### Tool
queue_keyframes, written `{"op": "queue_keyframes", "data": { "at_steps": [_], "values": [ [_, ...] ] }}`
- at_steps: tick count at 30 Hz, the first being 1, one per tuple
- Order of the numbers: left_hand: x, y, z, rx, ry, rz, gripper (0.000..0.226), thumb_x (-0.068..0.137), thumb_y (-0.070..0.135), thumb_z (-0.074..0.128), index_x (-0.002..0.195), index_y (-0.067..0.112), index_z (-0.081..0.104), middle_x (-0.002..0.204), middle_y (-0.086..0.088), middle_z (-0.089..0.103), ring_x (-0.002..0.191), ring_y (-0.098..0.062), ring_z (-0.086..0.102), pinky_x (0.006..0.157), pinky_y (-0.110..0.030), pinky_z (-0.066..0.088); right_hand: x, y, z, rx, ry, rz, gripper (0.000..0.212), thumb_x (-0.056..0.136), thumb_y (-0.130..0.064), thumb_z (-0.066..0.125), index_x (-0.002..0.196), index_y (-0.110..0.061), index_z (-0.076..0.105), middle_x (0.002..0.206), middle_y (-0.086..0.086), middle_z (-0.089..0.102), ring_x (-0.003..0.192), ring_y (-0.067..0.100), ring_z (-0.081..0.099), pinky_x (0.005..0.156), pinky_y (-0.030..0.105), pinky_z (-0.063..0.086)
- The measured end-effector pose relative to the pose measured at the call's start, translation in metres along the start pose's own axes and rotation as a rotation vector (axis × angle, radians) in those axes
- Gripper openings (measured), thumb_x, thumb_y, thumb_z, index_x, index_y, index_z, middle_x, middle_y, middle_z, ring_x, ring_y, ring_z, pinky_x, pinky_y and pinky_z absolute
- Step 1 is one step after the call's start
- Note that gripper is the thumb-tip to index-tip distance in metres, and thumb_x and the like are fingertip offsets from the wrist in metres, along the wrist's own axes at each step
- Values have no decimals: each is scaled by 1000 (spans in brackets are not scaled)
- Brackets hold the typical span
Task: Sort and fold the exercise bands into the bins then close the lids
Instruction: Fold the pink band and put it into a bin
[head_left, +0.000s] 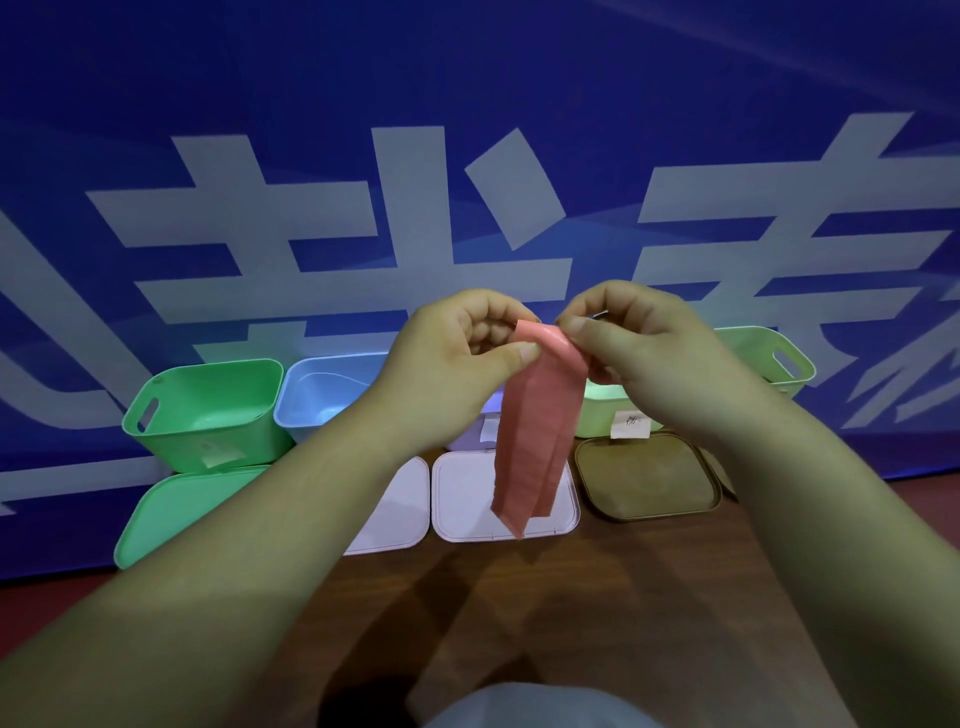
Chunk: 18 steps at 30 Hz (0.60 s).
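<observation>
A pink exercise band (532, 426) hangs folded lengthwise above the table, its lower end over a white lid (467, 499). My left hand (457, 353) pinches its top edge from the left between thumb and fingers. My right hand (639, 343) pinches the same top edge from the right. Behind stand open bins in a row: a green bin (208, 410), a light blue bin (327, 389), a pale one mostly hidden by the band, and a light green bin (763, 358) at the right.
Lids lie flat in front of the bins: a green lid (171, 514), a white lid (400, 509) partly under my left forearm, and a brown lid (644, 478). A blue banner with large white characters stands right behind the bins. Brown wooden table (519, 613) lies nearer me.
</observation>
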<state>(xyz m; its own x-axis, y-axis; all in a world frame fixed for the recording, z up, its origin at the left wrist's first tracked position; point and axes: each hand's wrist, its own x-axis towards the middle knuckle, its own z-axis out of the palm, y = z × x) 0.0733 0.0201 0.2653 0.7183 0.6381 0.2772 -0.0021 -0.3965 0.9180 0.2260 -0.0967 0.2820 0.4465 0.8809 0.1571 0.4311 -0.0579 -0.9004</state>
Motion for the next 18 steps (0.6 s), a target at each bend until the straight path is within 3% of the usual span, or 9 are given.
{"op": "queue_keyframes", "data": {
  "at_steps": [3,6,12,16,18],
  "values": [
    [2,1,1,0,6,-10,23,89,4,71,91,27,69,87,-2,77,85,-16,74,84,-33,60,-3,-2,-4,-8,-4,-50,7,88,-30,69,92,-25,69,91,-3,72,85,27,68,85,52,57],
    [2,4,1,-27,7,-28,22,89,3,70,94,24,69,89,-5,77,86,-22,75,86,-38,61,-5,-3,-6,57,39,-104,14,84,-16,75,96,-17,68,94,-3,72,85,32,67,79,40,59],
    [2,7,4,83,-15,35,17,92,11,68,102,26,66,87,-4,74,85,-27,71,85,-45,58,-3,1,-9,219,37,-68,13,86,-4,71,94,-13,69,79,-1,68,73,17,67,75,34,57],
    [1,8,8,119,-47,75,30,94,15,66,115,34,57,87,-7,71,83,-25,69,85,-39,57,-2,4,-10,309,38,3,14,84,-4,72,91,-15,71,79,7,66,76,27,61,84,55,55],
    [2,9,8,117,-68,82,33,92,12,69,114,35,59,90,-7,71,86,-25,69,86,-39,58,-1,6,-11,372,40,41,15,84,-1,71,89,-15,71,80,10,66,77,30,60,88,58,53]
  ]
}}
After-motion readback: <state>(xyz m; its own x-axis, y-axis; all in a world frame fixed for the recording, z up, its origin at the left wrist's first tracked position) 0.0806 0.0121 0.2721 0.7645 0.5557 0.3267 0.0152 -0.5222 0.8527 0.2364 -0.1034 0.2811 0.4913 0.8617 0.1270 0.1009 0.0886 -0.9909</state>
